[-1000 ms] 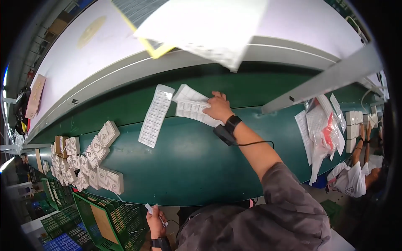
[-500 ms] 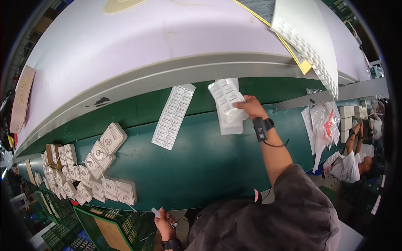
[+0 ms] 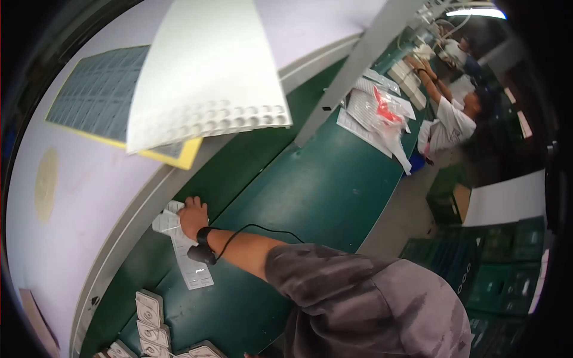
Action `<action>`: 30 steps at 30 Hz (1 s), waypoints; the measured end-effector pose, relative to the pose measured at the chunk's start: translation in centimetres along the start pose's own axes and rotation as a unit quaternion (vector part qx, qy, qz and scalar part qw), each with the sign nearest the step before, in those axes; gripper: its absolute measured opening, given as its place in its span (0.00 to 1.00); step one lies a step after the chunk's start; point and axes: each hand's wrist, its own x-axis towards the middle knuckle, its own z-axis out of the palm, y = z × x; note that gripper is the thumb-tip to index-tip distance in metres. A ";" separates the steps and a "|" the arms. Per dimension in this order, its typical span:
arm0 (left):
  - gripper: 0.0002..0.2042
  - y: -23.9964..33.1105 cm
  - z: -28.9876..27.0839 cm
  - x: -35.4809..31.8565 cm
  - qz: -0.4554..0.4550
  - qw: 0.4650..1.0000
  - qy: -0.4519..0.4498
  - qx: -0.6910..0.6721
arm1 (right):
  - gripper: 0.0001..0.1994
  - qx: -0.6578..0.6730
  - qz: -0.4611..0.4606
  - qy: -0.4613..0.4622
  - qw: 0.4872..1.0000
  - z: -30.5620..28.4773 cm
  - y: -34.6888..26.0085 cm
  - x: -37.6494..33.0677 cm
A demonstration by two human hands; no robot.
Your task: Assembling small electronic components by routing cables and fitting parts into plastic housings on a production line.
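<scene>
My right hand (image 3: 193, 216) reaches far out over the green belt (image 3: 310, 191) and grips the edge of a white sheet of small packs (image 3: 165, 222) lying by the belt's far rail. A black wrist strap (image 3: 203, 237) with a thin black cord sits on that wrist. A long white strip of packs (image 3: 194, 272) lies just below the hand. My grey sleeve (image 3: 370, 304) fills the lower middle. My left hand is out of sight.
Several white flat packs (image 3: 149, 310) lie in rows at the lower left. Overhead, a white dimpled sheet (image 3: 209, 77) covers a grey grid sheet (image 3: 89, 95). A grey post (image 3: 364, 59) crosses the belt. Another person (image 3: 453, 116) works far right, near plastic bags (image 3: 382, 116) and green crates (image 3: 447, 200).
The view has swung sharply to the right. My right hand has come down with the white sheet onto the belt by the rail. My left hand has dropped out of view.
</scene>
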 end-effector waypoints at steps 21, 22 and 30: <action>0.13 3.3 16.0 -4.0 0.151 0.952 -0.245 0.102 | 0.10 0.178 0.012 0.176 0.968 -41.5 33.0 -16.6; 0.13 2.1 17.8 -4.2 0.151 0.946 -0.261 0.118 | 0.10 0.202 0.018 0.238 0.950 -45.0 36.3 -17.2; 0.14 -6.8 32.0 -17.1 0.151 0.940 -0.264 0.152 | 0.11 0.474 0.035 0.441 0.761 -68.4 60.5 -15.3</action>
